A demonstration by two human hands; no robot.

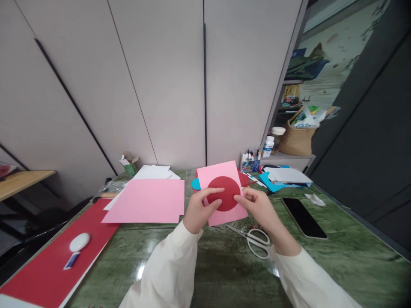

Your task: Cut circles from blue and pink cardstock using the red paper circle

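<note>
Cream sleeves (pixel 163 265) overhang a green table (pixel 224 278) before grey panels (pixel 160 85), fingers (pixel 210 192) of both hands (pixel 194 209) (pixel 261 209) holding pink paper (pixel 221 170).

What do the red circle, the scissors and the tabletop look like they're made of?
Red circle: probably paper or card, matte, flat and evenly coloured.
Scissors: likely metal blades, grey and thin, with pale, smooth handles that look plastic.
Tabletop: glossy, given its bright reflections; the streaky green could be stone or a printed surface.
</note>
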